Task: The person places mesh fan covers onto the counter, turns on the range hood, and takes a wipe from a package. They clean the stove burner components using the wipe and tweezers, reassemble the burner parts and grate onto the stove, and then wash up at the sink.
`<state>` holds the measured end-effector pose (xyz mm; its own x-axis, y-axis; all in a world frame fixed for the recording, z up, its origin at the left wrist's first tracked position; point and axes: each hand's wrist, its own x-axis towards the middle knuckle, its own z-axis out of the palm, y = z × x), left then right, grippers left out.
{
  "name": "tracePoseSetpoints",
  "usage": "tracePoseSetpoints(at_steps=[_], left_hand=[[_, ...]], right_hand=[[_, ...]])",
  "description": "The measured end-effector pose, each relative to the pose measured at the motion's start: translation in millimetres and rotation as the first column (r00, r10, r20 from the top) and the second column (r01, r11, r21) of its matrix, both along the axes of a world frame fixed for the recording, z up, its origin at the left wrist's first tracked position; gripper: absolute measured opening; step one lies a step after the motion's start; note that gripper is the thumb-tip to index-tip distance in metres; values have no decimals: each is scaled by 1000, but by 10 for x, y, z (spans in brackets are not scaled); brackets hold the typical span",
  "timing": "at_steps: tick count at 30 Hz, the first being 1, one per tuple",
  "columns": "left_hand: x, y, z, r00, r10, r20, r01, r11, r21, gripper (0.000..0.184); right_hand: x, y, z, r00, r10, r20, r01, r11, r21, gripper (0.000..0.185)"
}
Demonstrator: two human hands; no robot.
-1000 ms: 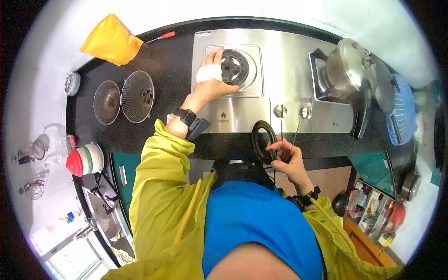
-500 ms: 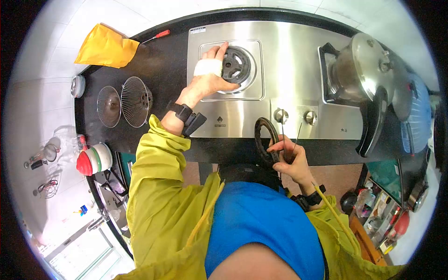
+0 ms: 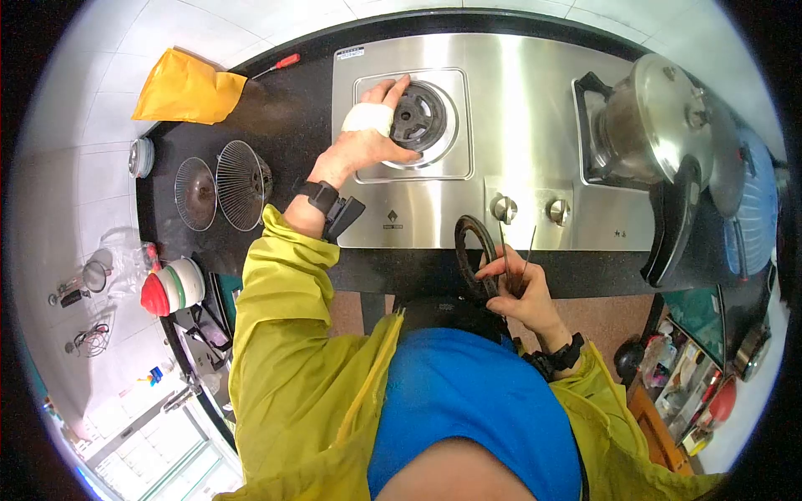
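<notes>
My left hand (image 3: 378,134), wrapped across the palm in a white bandage, reaches over the left side of the gas stove (image 3: 518,100). Its thumb and fingers grip the rim of the round black burner (image 3: 416,117). Low in front of the stove's edge, my right hand (image 3: 528,299) is closed around a dark burner ring (image 3: 473,250), held upright. The same hand also has a pair of thin metal tweezers (image 3: 531,242), tips pointing up toward the stove knobs (image 3: 504,209). The palm hides their lower part.
A pressure cooker (image 3: 664,117) stands on the right burner, its black handle (image 3: 678,217) reaching over the front edge. On the left counter are two wire strainers (image 3: 242,185), a yellow pouch (image 3: 188,86) and a red-handled screwdriver (image 3: 287,61). A blue basket (image 3: 754,200) is far right.
Both hands keep their holds on the burner, the ring and the tweezers. The view has shifted very slightly; otherwise little differs.
</notes>
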<state>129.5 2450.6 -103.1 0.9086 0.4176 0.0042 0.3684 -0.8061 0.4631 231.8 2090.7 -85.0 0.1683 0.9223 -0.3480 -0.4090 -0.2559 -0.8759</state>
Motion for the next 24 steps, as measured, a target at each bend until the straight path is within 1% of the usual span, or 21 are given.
tracePoseSetpoints(at_steps=[3, 6, 8, 9, 11, 15, 18, 20, 21, 23, 24], left_hand=[[-11, 50, -37, 1000, -3, -12, 3, 1000, -10, 118], [-36, 75, -34, 999, -34, 15, 34, 999, -36, 118], [-27, 79, 34, 991, -119, -53, 120, 993, -1, 117], [-28, 85, 24, 992, -118, -50, 118, 993, -2, 117], [-28, 132, -3, 983, -178, -50, 178, 984, -6, 117], [-24, 200, -12, 984, -177, -23, 175, 983, -56, 118], [-3, 195, 62, 985, -166, -57, 161, 983, -83, 119], [3, 136, 112, 991, -103, -85, 93, 989, -119, 120], [12, 111, 97, 991, -102, -84, 92, 989, -119, 120], [15, 76, 27, 995, -58, -79, 56, 998, -36, 123], [5, 70, -9, 995, -57, -81, 54, 998, -36, 123]], right_hand=[[17, 37, -7, 1000, -13, -11, 13, 1000, -15, 42], [22, 51, -32, 1000, -17, -23, 17, 1000, -17, 42], [29, 58, -48, 1000, -6, -15, 6, 1000, -10, 42], [29, 55, -61, 1000, -11, -12, 11, 1000, 2, 42], [28, 58, -94, 1000, -15, -5, 15, 1000, 16, 42], [13, 50, -81, 1000, -25, -18, 25, 1000, 5, 41], [9, 60, -75, 1000, -19, -21, 19, 1000, -5, 40], [-19, 60, -67, 999, -22, -33, 22, 1000, -9, 40], [-18, 63, -52, 999, -21, -34, 20, 1000, -17, 40], [-9, 74, -51, 999, -18, -35, 17, 1000, -26, 40], [-3, 76, -62, 999, -13, -36, 12, 1000, -28, 40]])
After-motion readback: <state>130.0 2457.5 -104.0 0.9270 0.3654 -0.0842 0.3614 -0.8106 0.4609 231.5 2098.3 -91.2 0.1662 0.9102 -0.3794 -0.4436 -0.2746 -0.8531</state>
